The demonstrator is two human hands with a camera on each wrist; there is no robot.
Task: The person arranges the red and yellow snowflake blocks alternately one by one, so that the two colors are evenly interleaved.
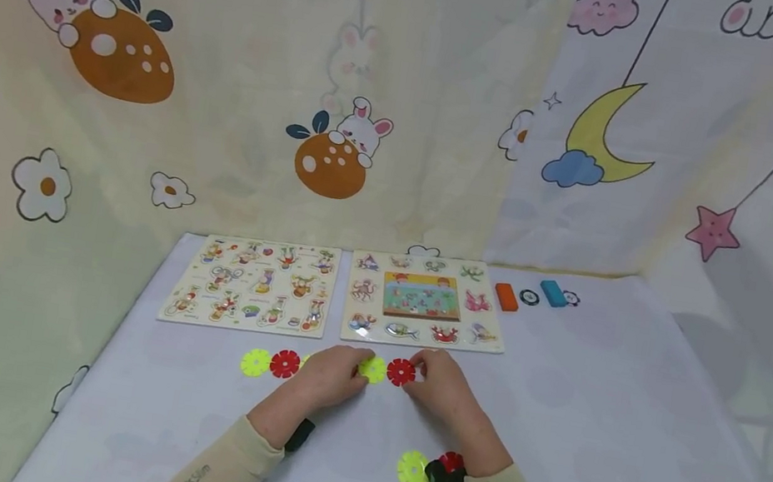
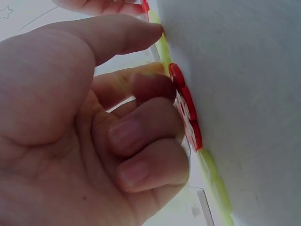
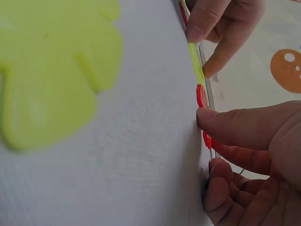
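Notched plastic flower discs lie in a row across the table. At the row's left end are a yellow-green disc (image 1: 255,363) and a red disc (image 1: 285,364). My left hand (image 1: 329,375) pinches another yellow-green disc (image 1: 376,370) between thumb and index finger, its other fingers curled above a red disc (image 2: 187,110). That hand hides part of the row in the head view. Just right of it, my right hand (image 1: 443,386) pinches a red disc (image 1: 400,372) at its right edge. The two pinched discs are side by side, edges very close.
Several loose discs, including a yellow-green one (image 1: 412,471), lie by my right wrist. Behind the row are two picture puzzle boards, left (image 1: 193,312) and right (image 1: 416,343). An orange block (image 1: 506,297) and a blue block (image 1: 553,294) lie at the back right.
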